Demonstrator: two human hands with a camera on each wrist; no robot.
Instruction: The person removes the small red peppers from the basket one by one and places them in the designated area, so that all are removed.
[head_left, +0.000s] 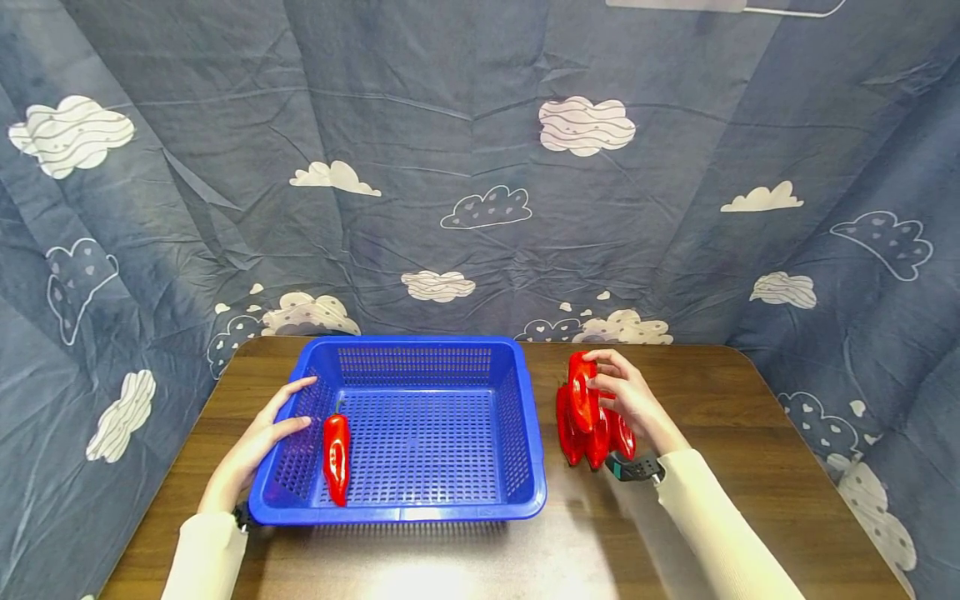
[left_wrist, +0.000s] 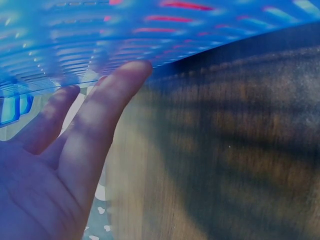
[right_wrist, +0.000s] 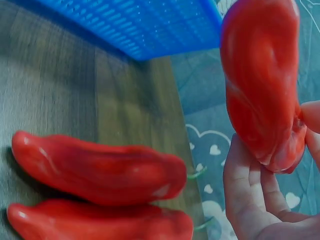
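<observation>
In the head view my left hand [head_left: 251, 450] rests on the left rim of a blue perforated plastic basket [head_left: 405, 513], its fingers fairly straight across the edge. The left wrist view shows these fingers [left_wrist: 92, 125] against the slotted wall. One red pepper [head_left: 337, 458] with a green stem lies inside, along the basket's left side. Right of the basket, my right hand [head_left: 630, 396] pinches another red pepper [right_wrist: 262, 80] at one end, fingers and thumb around it. It is raised above other red peppers [right_wrist: 100, 170] lying side by side on the table, partly hidden by it.
The brown wooden table [head_left: 720, 400] bears the basket and peppers. Behind it hangs a dark blue cloth [head_left: 465, 250] with white clouds. A dark wrist strap [head_left: 633, 468] shows at my right sleeve.
</observation>
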